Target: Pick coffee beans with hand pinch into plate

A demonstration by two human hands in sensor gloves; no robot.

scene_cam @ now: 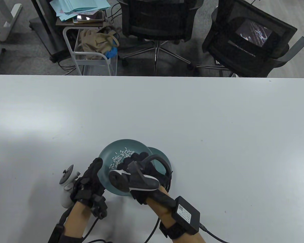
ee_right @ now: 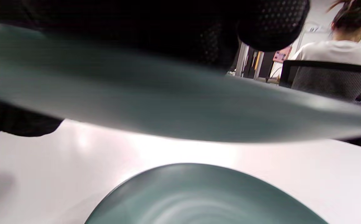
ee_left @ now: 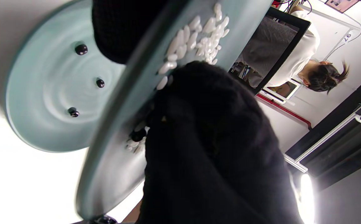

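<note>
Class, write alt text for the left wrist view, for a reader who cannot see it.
A tilted teal plate scattered with white grains fills the middle, with black gloved fingers over it. Below it a second teal plate sits on the white table, holding three dark coffee beans.

The plate (scene_cam: pixel 116 149) that the left hand (scene_cam: pixel 87 181) holds is a dull teal, with a heap of white grains (scene_cam: pixel 120 155) near the right hand's (scene_cam: pixel 139 168) fingers. The second plate (ee_left: pixel 52 93), under the right hand, is a paler teal with faint ring marks and three glossy black beans (ee_left: pixel 100 83). Both gloves are black, with a dotted mesh on the fingertips (ee_right: pixel 270 25). The trackers are black and white. The table (scene_cam: pixel 192 121) under both hands is plain white.
</note>
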